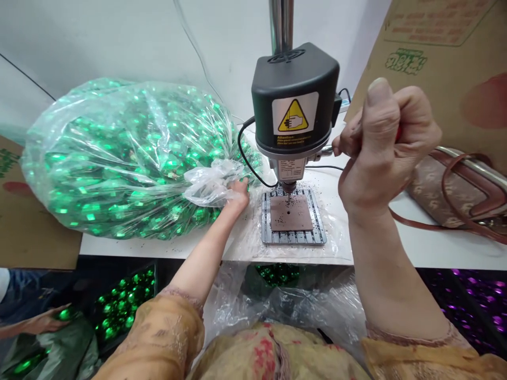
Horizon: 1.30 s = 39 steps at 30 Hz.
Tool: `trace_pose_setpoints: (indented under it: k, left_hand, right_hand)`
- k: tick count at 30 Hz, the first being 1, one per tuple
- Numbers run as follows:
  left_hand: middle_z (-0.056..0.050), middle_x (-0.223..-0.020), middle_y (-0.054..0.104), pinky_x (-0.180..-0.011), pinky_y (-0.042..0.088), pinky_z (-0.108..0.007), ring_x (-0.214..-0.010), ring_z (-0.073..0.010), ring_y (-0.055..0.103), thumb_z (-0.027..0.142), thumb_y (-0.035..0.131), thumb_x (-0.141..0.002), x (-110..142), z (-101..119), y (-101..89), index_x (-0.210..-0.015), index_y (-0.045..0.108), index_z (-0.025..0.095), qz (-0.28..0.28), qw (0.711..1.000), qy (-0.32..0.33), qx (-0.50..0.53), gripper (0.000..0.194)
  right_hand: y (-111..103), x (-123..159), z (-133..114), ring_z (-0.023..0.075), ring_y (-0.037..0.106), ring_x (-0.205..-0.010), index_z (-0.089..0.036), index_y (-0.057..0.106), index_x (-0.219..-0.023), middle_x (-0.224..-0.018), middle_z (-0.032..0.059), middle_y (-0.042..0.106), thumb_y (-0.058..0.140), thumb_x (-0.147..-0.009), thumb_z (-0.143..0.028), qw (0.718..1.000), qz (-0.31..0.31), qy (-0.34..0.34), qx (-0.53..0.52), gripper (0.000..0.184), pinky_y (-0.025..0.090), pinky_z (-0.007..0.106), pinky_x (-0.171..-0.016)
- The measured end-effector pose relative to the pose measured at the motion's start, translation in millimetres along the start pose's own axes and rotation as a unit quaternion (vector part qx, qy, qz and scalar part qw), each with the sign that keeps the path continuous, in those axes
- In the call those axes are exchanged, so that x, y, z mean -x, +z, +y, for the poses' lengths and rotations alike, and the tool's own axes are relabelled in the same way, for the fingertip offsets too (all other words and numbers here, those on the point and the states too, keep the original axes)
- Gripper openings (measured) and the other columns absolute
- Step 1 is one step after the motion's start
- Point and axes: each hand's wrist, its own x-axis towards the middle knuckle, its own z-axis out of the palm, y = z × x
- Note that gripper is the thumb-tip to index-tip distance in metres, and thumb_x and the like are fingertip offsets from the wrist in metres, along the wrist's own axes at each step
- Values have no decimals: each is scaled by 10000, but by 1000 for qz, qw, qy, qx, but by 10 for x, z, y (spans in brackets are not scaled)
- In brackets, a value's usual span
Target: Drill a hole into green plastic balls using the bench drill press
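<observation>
My right hand (390, 140) is closed in a fist round the feed handle of a small black drill press; a bit of red shows between its fingers. The drill press (295, 95) bears a yellow warning sticker. Under its chuck (289, 186) a brown square plate (291, 219) with a dark hole lies on the slotted metal base (319, 235), strewn with dark shavings. My left hand (240, 192) is beside the gathered neck of a clear plastic bag (130, 153) full of shiny green balls. Its fingers are curled and partly hidden, with a small green spot at the tips.
A brown patterned handbag (447, 190) and a cardboard box (443, 58) stand on the right of the white table (158, 249). Green balls (122, 303) lie below the table at left, purple ones (479, 295) at right. Another person's hand (45, 321) holds a green ball.
</observation>
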Motion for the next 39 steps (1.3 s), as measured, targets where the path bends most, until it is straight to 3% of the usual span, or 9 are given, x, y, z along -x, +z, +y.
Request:
trace_pose_setpoints:
  k: [5, 8, 10, 12, 14, 19, 25, 34, 39]
  left_hand:
    - [-33, -918, 650, -798, 529, -317, -851, -194, 642, 407, 769, -781, 406, 186, -126, -1082, 604, 225, -2, 987, 10, 159, 389]
    - [-25, -921, 665, -716, 530, -276, -809, -157, 650, 476, 725, -829, 736, 319, -149, -1168, 563, 243, -21, 948, -52, 313, 442]
    - [-45, -1000, 689, -729, 539, -284, -844, -161, 671, 495, 716, -833, 891, 373, -107, -1221, 562, 247, -66, 914, -97, 389, 486]
    - [-58, -1050, 697, -745, 549, -303, -854, -169, 686, 500, 725, -815, 974, 394, -25, -1224, 567, 243, -108, 879, -141, 442, 509]
    - [-49, -1031, 700, -766, 553, -312, -858, -170, 691, 487, 771, -766, 995, 388, 69, -1159, 571, 233, -110, 866, -162, 460, 509]
    - [-37, -999, 710, -851, 541, -316, -930, -170, 681, 451, 859, -683, 925, 322, 245, -1057, 573, 218, -68, 905, -105, 407, 525]
    - [-87, -1141, 712, -1004, 513, -396, -1070, -216, 684, 457, 847, -715, 882, 241, 369, -1124, 621, 207, -95, 925, -63, 362, 530]
    - [-100, -1214, 688, -1127, 409, -494, -1261, -306, 576, 388, 854, -719, 933, 261, 370, -1193, 697, 231, -102, 971, 22, 215, 523]
    - [-104, -1310, 647, -1172, 367, -498, -1377, -308, 504, 381, 857, -722, 972, 305, 412, -1174, 649, 229, -139, 954, 49, 262, 520]
  right_hand:
    - [-11, 5, 5, -4, 347, -451, -183, 355, -639, -496, -88, 357, 590, -886, -361, 1000, -8, -1, 17, 385, 276, 213, -486]
    - [-15, 11, -7, -3, 346, -456, -185, 362, -640, -497, -88, 351, 581, -889, -369, 1000, -7, -3, 24, 379, 293, 218, -503]
    - [-19, 14, -16, -2, 345, -458, -189, 361, -642, -499, -87, 340, 568, -894, -380, 999, -13, -1, 32, 379, 308, 217, -512]
    - [-23, 16, -17, 1, 344, -458, -194, 355, -645, -507, -84, 343, 563, -896, -393, 999, -19, 0, 39, 382, 313, 220, -510]
    - [-27, 17, -3, 5, 334, -455, -198, 355, -648, -513, -83, 348, 566, -896, -405, 999, -19, -7, 43, 385, 309, 226, -499]
    - [-32, 18, 54, 22, 314, -451, -206, 359, -655, -507, -81, 336, 569, -896, -423, 999, -18, -22, 34, 386, 305, 247, -481]
    - [-38, 29, 37, 14, 328, -453, -206, 355, -658, -516, -78, 324, 554, -901, -444, 999, -21, -15, 48, 394, 323, 231, -486]
    - [-39, 46, 12, 5, 323, -448, -204, 334, -657, -523, -81, 333, 549, -896, -464, 998, -26, -13, 51, 414, 315, 219, -472]
    - [-36, 51, -11, 12, 342, -446, -204, 339, -644, -513, -82, 331, 562, -894, -405, 999, -22, -8, 30, 390, 313, 226, -480]
